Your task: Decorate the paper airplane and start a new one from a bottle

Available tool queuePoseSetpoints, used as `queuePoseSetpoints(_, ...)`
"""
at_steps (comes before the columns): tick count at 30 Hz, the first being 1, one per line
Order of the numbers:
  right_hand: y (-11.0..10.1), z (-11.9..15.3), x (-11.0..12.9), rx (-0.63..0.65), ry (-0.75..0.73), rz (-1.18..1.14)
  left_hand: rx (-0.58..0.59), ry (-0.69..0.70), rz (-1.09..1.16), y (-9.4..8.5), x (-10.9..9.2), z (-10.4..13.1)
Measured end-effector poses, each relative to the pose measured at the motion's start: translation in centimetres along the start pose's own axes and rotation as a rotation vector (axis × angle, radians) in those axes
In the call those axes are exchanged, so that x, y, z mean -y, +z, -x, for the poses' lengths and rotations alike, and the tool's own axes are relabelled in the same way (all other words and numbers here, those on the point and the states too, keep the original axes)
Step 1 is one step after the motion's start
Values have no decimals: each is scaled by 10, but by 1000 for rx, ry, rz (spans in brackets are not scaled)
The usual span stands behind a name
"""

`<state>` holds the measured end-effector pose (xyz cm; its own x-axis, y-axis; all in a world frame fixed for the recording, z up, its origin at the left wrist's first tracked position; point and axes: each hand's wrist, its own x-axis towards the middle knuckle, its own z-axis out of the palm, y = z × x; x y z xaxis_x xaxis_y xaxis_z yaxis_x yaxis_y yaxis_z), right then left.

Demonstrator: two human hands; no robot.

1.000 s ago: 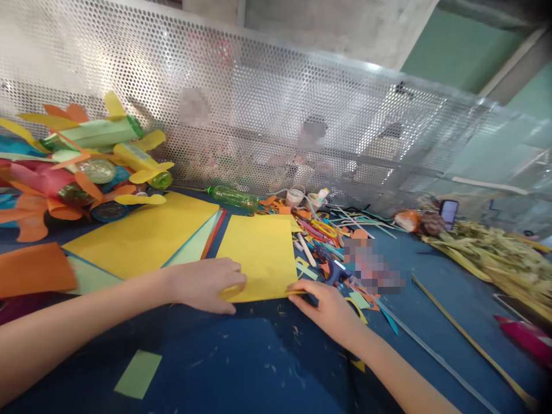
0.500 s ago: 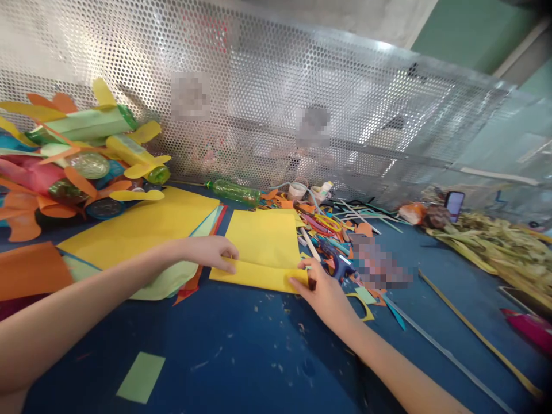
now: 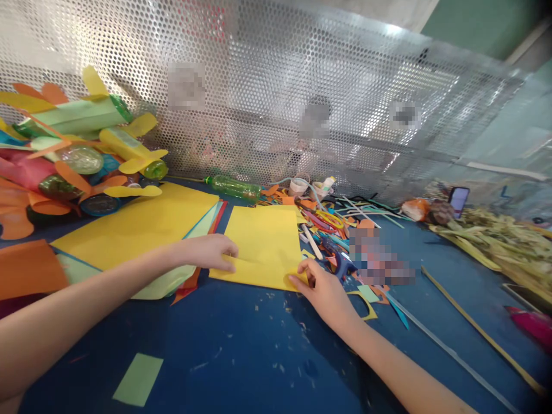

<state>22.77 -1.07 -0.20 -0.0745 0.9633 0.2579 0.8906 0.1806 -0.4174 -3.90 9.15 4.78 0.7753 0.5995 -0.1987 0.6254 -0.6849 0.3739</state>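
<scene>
A sheet of yellow paper (image 3: 263, 241) lies on the blue table before me, its near strip folded over; the fold's upper line barely shows. My left hand (image 3: 211, 252) pinches the sheet at its left side, thumb and fingers curled on it. At the near right corner, my right hand (image 3: 321, 284) holds the paper between thumb and fingertips. Just left of this sheet, under my left forearm, is a larger stack of coloured paper (image 3: 142, 221), yellow on top with pale green and red edges showing.
Bottle craft pieces with paper wings (image 3: 77, 123) are heaped at the left. A green plastic bottle (image 3: 235, 188) lies behind the sheet. Paper scraps, sticks and tape rolls (image 3: 299, 187) spread to the right. A perforated metal panel (image 3: 267, 86) stands at the back; people show beyond it.
The folded near strip now looks flatter, and its edge stands out less against the sheet. Both hands keep nearly the same place. The view has shifted slightly.
</scene>
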Motion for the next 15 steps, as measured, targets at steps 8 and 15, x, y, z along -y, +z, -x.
queuePoseSetpoints(8,1,-1,-1,23,-19,16,-24,-64,-131,6,-10,3)
queuePoseSetpoints(15,-1,0,1,51,-24,45,-290,16,-328,25,-35,17)
